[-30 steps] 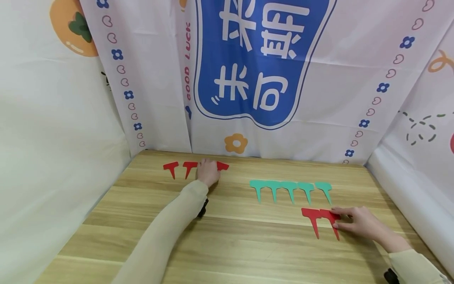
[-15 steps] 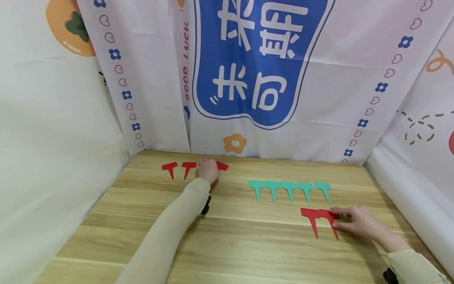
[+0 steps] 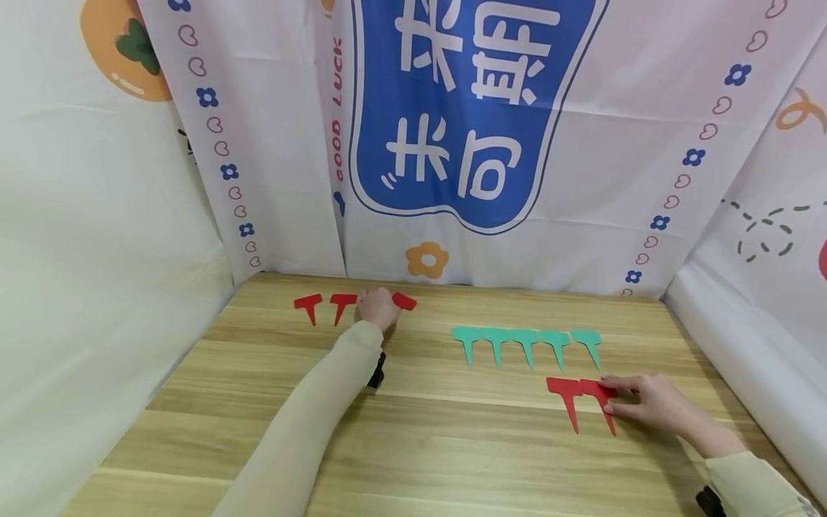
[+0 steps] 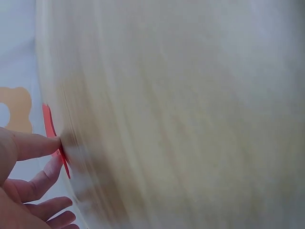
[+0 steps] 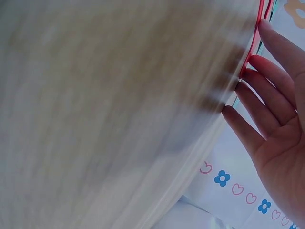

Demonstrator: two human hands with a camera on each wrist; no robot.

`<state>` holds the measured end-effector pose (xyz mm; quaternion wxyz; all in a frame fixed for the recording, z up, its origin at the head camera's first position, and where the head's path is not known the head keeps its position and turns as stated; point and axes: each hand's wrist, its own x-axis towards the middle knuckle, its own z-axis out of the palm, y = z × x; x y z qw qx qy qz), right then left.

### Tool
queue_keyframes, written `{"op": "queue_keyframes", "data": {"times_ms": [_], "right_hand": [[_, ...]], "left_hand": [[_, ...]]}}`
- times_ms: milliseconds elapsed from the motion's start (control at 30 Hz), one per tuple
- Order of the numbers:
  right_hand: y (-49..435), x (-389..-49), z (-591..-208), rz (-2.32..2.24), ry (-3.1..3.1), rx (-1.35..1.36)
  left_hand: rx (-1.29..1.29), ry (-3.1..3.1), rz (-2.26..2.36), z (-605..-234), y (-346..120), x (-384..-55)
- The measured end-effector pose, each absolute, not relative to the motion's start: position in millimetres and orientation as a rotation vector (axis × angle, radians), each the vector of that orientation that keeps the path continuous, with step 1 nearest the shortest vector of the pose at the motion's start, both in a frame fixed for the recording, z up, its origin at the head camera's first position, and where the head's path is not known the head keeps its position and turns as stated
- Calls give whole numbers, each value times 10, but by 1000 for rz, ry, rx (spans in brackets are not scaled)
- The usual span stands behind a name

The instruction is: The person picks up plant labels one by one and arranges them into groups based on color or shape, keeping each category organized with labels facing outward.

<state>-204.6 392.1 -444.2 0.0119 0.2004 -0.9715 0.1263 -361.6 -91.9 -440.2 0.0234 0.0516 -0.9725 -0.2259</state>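
Note:
My left hand (image 3: pixel 379 309) reaches to the table's far side, thumb and index finger pinching a red T-shaped plant label (image 4: pixel 49 119). A red label head (image 3: pixel 404 301) shows just right of that hand; its stem is hidden. Two more red labels, a far-left one (image 3: pixel 309 308) and its neighbour (image 3: pixel 343 307), lie to its left. At the right, my right hand (image 3: pixel 652 403) holds a red label (image 3: pixel 598 391) flat on the wood between thumb and index finger. Another red label (image 3: pixel 565 391) lies against its left side. Its other fingers spread loosely in the right wrist view.
A row of several green labels (image 3: pixel 496 337) lies just behind the two red ones at the right; the rightmost green label (image 3: pixel 586 337) sits slightly apart. Printed white cloth (image 3: pixel 291 215) rises at the wooden table's (image 3: pixel 413 459) back, with more cloth at both sides.
The left wrist shifts slightly rightward while its fingers stay at the red label. The right hand and the laid-out labels keep their places; the head view drifts a little.

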Motion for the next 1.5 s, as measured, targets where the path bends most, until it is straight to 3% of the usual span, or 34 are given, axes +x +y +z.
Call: {"op": "queue_keyframes", "data": {"times_ms": [1500], "right_hand": [[3897, -2037, -4448, 361, -2997, 648]], "left_hand": [[214, -3000, -736, -4477, -1021, -3634]]}}
